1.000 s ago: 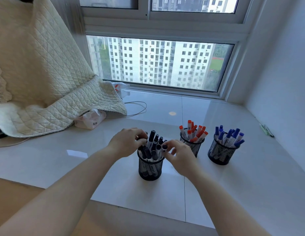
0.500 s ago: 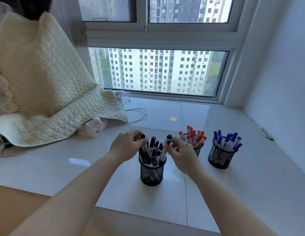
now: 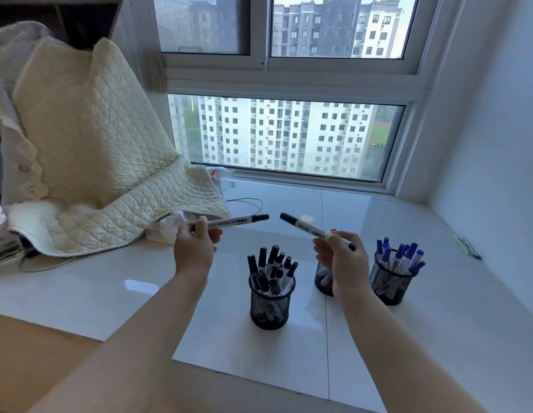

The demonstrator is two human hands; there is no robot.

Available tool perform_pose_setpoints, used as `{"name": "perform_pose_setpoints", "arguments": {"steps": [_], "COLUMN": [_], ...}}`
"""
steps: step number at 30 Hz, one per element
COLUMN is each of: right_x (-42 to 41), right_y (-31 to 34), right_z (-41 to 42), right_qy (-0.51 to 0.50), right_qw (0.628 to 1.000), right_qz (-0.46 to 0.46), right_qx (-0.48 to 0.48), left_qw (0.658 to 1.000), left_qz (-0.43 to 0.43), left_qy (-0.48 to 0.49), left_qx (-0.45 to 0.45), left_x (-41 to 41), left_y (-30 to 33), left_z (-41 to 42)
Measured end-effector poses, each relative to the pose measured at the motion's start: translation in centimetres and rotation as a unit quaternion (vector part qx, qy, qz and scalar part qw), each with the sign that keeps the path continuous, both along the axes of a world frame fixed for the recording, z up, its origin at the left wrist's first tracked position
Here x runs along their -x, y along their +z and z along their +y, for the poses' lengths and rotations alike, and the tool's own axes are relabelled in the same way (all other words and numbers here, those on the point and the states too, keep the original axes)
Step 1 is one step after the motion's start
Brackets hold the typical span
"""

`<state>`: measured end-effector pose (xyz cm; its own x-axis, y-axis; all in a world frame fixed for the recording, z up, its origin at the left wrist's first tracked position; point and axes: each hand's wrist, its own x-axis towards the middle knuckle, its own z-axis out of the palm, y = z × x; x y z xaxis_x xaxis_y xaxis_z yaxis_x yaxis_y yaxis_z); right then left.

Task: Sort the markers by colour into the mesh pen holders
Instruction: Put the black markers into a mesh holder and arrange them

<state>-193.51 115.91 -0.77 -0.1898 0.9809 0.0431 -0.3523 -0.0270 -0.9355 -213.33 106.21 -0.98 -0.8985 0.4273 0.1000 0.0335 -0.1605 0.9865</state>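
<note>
Three black mesh pen holders stand on the white sill. The left holder (image 3: 269, 308) is full of black-capped markers (image 3: 272, 265). The middle holder (image 3: 322, 280) is mostly hidden behind my right hand; one red cap tip (image 3: 334, 231) shows above it. The right holder (image 3: 389, 283) carries blue-capped markers (image 3: 401, 257). My left hand (image 3: 195, 248) holds a black marker (image 3: 238, 222) level, its cap pointing right. My right hand (image 3: 341, 259) grips another black marker (image 3: 307, 228) slanted, cap up and to the left. Both markers hover above the holders, caps nearly facing.
A cream quilted blanket (image 3: 89, 162) is heaped at the left over a tissue pack (image 3: 162, 232) and a thin cable (image 3: 247, 204). The window (image 3: 289, 135) lies behind. A wall closes the right side, with a small green item (image 3: 468, 247) near it. A wooden edge (image 3: 27, 353) lies at lower left.
Both hands rose from the left holder, each lifting out one black marker; the markers now lie tilted in the air, caps pointing toward each other.
</note>
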Motion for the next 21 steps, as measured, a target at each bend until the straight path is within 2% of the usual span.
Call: {"name": "perform_pose_setpoints", "arguments": {"steps": [4, 6, 9, 12, 15, 18, 21], "right_x": [0.1, 0.2, 0.5, 0.7, 1.0, 1.3, 1.6], "right_y": [-1.0, -1.4, -2.0, -2.5, -3.0, -3.8, -5.0], "right_z": [-0.2, -0.3, -0.6, -0.8, -1.0, -1.3, -1.2], "right_qy": [0.066, 0.091, 0.143, 0.167, 0.154, 0.122, 0.083], "right_qw": [0.979, 0.97, 0.962, 0.968, 0.982, 0.991, 0.971], "right_qz": [0.11, 0.117, 0.128, 0.11, 0.074, -0.056, -0.196], "right_qx": [0.159, 0.191, 0.193, 0.153, 0.083, -0.017, -0.107], "left_qw": [0.983, 0.968, 0.953, 0.953, 0.972, 0.988, 0.992], "left_qz": [-0.174, -0.23, -0.259, -0.24, -0.177, -0.09, -0.036], "left_qy": [-0.052, -0.087, -0.145, -0.164, -0.149, -0.122, -0.121], "left_qx": [-0.032, -0.046, -0.064, -0.08, -0.046, 0.0, 0.012], "left_x": [-0.5, -0.8, -1.0, -1.2, -1.6, -1.7, -1.9], "left_y": [-1.3, -1.9, -2.7, -3.0, -3.3, -3.6, -3.7], "left_z": [-0.3, -0.4, -0.4, -0.2, -0.2, -0.2, -0.1]}}
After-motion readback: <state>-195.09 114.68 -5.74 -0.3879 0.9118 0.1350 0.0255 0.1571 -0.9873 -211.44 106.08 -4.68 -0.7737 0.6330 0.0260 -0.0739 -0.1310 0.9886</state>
